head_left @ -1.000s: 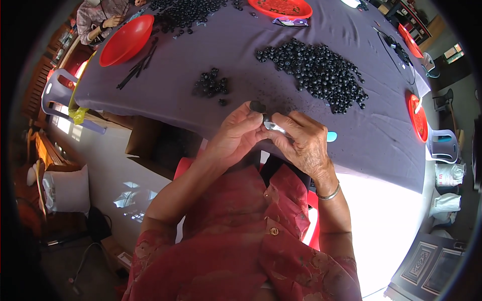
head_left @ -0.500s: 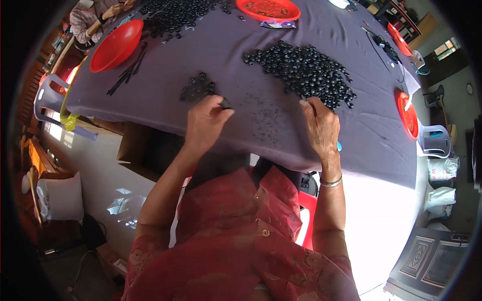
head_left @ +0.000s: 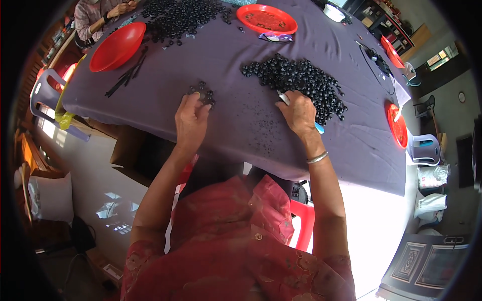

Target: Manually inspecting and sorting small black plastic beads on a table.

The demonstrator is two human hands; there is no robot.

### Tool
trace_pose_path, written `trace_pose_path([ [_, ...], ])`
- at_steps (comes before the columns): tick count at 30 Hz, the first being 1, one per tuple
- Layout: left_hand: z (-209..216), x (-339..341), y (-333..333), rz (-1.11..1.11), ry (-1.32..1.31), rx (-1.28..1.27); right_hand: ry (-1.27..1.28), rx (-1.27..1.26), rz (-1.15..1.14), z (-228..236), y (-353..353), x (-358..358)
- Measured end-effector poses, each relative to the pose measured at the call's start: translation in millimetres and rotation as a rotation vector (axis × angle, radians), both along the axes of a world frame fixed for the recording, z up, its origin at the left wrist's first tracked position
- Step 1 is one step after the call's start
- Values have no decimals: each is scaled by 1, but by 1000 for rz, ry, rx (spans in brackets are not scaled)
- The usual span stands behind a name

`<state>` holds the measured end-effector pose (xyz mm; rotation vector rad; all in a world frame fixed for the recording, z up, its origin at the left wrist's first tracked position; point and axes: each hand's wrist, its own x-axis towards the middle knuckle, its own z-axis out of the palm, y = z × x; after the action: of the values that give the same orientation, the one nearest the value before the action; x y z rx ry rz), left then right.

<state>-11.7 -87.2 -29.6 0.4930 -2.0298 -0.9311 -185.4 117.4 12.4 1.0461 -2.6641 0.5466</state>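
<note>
Gripping a tool (head_left: 320, 128) in the right grip (head_left: 300, 113), beside a heap of black pieces (head_left: 301, 83), set back from the near edge of the worktop (head_left: 150, 95). At a smaller cluster (head_left: 209, 94) with the left grip (head_left: 191, 119); cannot tell whether closed. Probably light, hard, rolling: pinch by the sides.

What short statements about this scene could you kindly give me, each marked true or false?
1. The right hand holds a slim tool with a light-blue end. True.
2. The large heap of round black pieces lies on purple-grey fabric cloth. True.
3. The left hand is over that heap. False: it is at a smaller cluster of black pieces.
4. A silver metal bracelet circles the left wrist. False: it circles the right one.
</note>
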Motion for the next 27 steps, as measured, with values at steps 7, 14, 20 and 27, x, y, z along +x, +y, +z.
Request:
trace_pose_path([
  [7,10,5,47,-531,-16,658,-71,-213,193,27,-1,30],
  [14,37,10,64,-845,-105,1182,-480,-503,509,37,9,85],
  [20,36,11,67,-951,2,1309,-630,-676,504,31,11,93],
  [27,39,14,65,-1007,-40,1363,-602,-706,585,21,17,95],
])
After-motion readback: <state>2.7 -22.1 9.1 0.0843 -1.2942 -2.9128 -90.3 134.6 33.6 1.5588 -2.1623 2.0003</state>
